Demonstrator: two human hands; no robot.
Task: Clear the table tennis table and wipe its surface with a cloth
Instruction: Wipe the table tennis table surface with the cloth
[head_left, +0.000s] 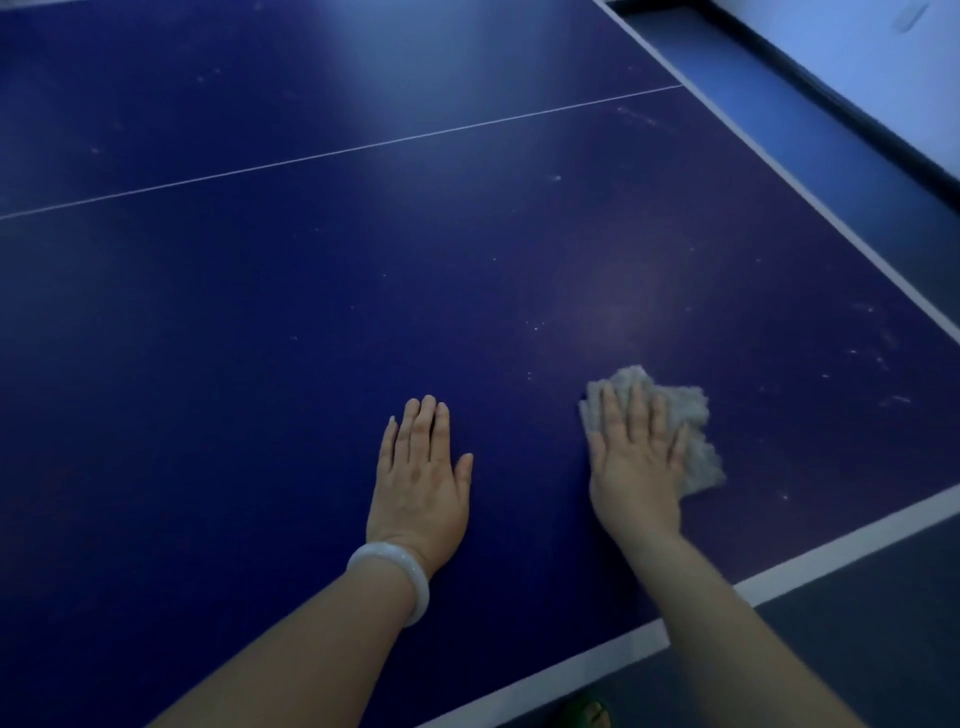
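We can't spot any readable writing here. Our right hand (636, 457) presses flat-fingered on the grey cloth (696, 441); left hand (421, 478) rests flat, fingers straight, on the blue table (311, 291).

A blue table (311, 312) with white edge stripes and a thin white centre line is seen from above. The left hand (421, 478) is laid flat on the table, fingers straight, a white bangle (392, 577) worn on its wrist. The right hand (636, 457) is pressed flat on a grey cloth (696, 431) near the table's corner. Faint scuffs and specks are scattered over the surface.
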